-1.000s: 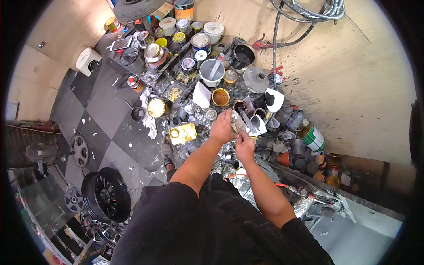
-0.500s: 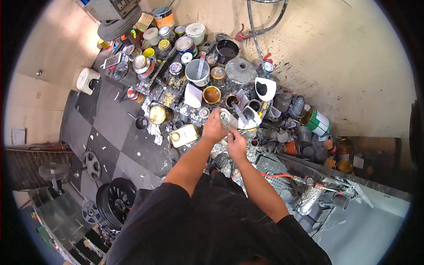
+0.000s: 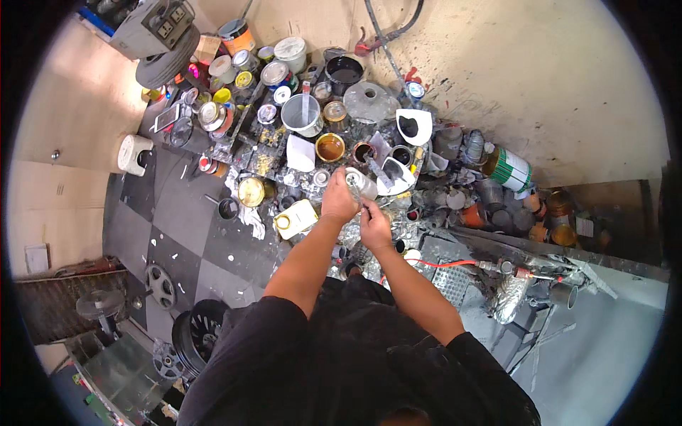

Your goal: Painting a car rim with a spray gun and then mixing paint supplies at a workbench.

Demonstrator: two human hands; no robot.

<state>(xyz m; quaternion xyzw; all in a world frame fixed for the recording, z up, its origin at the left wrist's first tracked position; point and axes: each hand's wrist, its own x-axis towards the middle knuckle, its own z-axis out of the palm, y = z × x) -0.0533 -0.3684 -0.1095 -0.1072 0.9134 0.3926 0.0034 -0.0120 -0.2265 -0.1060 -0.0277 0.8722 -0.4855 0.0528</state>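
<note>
Over the cluttered bench, my left hand (image 3: 339, 199) is closed around the left side of a pale silvery can (image 3: 364, 184), which is held tilted. My right hand (image 3: 375, 226) is just below and to the right, its thumb and fingers pinched together at the can's near end. Whatever thin piece it grips there is too small to make out. Beyond the can are a tin of amber liquid (image 3: 329, 148) and a small dark-stained tin (image 3: 363, 152). A white cut-open container (image 3: 395, 177) stands close on the right. A yellowish jerrycan (image 3: 297, 219) lies to the left of my left hand.
A grey bucket with a stirring stick (image 3: 301, 116), a bucket of black liquid (image 3: 344, 69) and several paint tins crowd the back. A green-and-white can (image 3: 510, 170) lies at right. A red hose (image 3: 444, 264) crosses near my right forearm. Wheel rims (image 3: 199, 332) stand at lower left.
The head view has shifted, so the bench things sit further left and slightly higher. Both hands stay together at the can, with the right fingers slightly lower against it.
</note>
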